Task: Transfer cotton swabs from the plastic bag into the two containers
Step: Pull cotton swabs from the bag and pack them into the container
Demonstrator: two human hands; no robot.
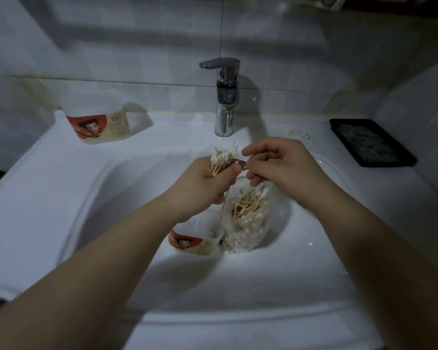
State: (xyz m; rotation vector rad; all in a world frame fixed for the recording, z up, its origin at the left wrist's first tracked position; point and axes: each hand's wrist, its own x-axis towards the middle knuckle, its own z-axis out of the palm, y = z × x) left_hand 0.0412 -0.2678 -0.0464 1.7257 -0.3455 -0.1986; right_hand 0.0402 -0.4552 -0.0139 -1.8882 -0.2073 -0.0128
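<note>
Left hand point(202, 183): clenched on swab bundle point(223, 160). Right hand point(281, 168): pinching, apparently a red band point(243, 165). Risk: loosened bundle scatters into sink point(91, 188), missing container point(195, 242).

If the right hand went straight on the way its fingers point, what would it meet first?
The right hand points left, at the bundle of cotton swabs gripped by the left hand. It would probably meet that bundle, or the left thumb beside it, first; depth between them is unclear.

Sink point(61, 198) carries ledge container point(99, 125), basin container point(195, 238), plastic bag point(245, 223), black tray point(372, 142).
</note>
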